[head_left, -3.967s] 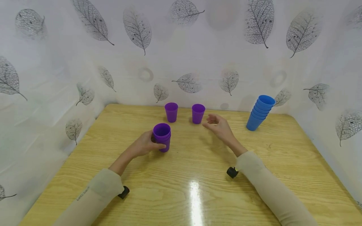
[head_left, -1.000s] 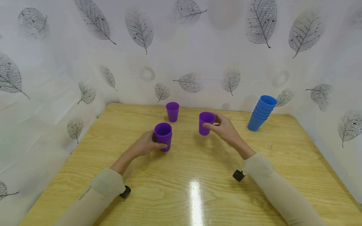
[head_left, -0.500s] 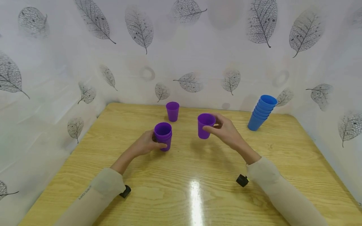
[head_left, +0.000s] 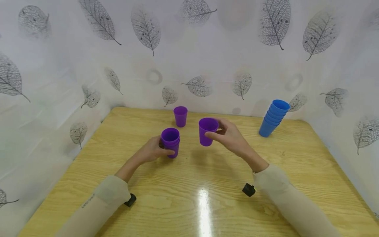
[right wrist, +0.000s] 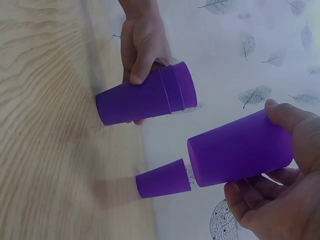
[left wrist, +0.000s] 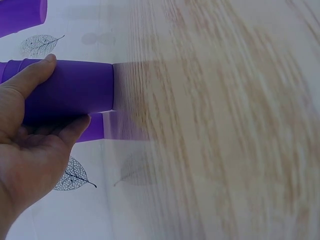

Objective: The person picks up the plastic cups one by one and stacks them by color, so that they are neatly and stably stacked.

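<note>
My left hand (head_left: 152,150) grips a short stack of nested purple cups (head_left: 170,143), which stands upright on the table. To its right, my right hand (head_left: 232,136) holds a single purple cup (head_left: 206,132) between thumb and fingers. That cup hangs above the table, apart from the stack, its shadow below it. In the right wrist view the held cup (right wrist: 240,150) points its base toward the stacked cups (right wrist: 142,97). One more purple cup (head_left: 180,117) stands alone behind the stack, near the back edge.
A leaning-looking stack of several blue cups (head_left: 272,119) stands at the back right of the wooden table (head_left: 165,204). A white cloth with leaf prints (head_left: 204,49) rises behind and at both sides. Black wrist cameras (head_left: 248,190) hang under the sleeves.
My right hand has taken the purple cup from the back of the table, lifted it, and brought it nearer, lately moving left toward the stack. My left hand keeps its place.
</note>
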`<state>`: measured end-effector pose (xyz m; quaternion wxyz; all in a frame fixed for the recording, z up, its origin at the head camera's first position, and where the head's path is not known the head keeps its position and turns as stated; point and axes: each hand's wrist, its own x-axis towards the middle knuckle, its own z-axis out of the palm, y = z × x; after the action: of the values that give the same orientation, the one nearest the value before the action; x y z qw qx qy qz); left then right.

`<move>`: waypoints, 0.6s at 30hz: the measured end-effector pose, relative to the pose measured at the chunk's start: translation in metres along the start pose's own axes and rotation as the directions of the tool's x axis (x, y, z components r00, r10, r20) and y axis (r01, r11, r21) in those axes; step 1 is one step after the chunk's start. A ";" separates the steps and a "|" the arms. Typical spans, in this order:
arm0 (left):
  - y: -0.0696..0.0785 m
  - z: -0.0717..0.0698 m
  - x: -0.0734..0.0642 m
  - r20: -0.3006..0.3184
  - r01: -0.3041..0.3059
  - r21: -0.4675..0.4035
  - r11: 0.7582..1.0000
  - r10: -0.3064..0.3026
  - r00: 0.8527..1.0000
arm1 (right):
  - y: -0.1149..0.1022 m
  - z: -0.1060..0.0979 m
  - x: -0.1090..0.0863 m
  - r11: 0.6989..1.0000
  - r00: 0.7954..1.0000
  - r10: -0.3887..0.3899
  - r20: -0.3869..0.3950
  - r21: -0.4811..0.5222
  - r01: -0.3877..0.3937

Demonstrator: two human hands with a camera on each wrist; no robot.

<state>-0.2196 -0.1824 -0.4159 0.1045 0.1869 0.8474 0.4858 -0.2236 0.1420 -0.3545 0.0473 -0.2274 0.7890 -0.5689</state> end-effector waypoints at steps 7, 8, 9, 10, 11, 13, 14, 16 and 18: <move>0.000 0.000 -0.001 -0.002 -0.006 0.007 1.000 0.006 1.000 | -0.014 0.012 0.011 0.999 0.999 -0.039 0.020 -0.004 0.040; 0.000 0.000 -0.001 -0.002 -0.008 0.004 1.000 0.008 1.000 | -0.015 0.014 0.013 0.999 0.999 -0.049 0.023 -0.003 0.049; 0.000 0.000 -0.002 -0.001 -0.011 -0.001 1.000 0.011 1.000 | -0.017 0.016 0.015 0.998 0.998 -0.058 0.025 -0.003 0.058; 0.000 0.000 -0.002 0.000 -0.013 -0.008 1.000 0.013 1.000 | -0.018 0.019 0.017 0.998 0.997 -0.068 0.025 -0.001 0.068; -0.001 -0.001 -0.003 0.002 -0.020 -0.011 1.000 0.020 1.000 | -0.020 0.021 0.020 0.997 0.997 -0.078 0.026 0.003 0.078; -0.001 -0.001 -0.003 0.001 -0.019 -0.025 1.000 0.019 1.000 | -0.023 0.026 0.024 0.995 0.995 -0.098 0.026 0.008 0.098; -0.002 -0.001 -0.003 0.001 -0.018 -0.032 0.999 0.018 1.000 | -0.024 0.028 0.026 0.994 0.994 -0.107 0.023 0.010 0.107; -0.002 -0.001 -0.003 0.002 -0.016 -0.047 0.999 0.016 1.000 | -0.027 0.032 0.030 0.992 0.992 -0.123 0.018 0.017 0.122; -0.002 -0.001 -0.003 0.004 -0.011 -0.067 0.998 0.011 1.000 | -0.030 0.035 0.033 0.991 0.991 -0.135 0.012 0.023 0.135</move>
<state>-0.2172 -0.1856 -0.4176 0.1096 0.1891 0.8295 0.5140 -0.2324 0.0899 -0.3331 0.0166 -0.2837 0.7650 -0.5780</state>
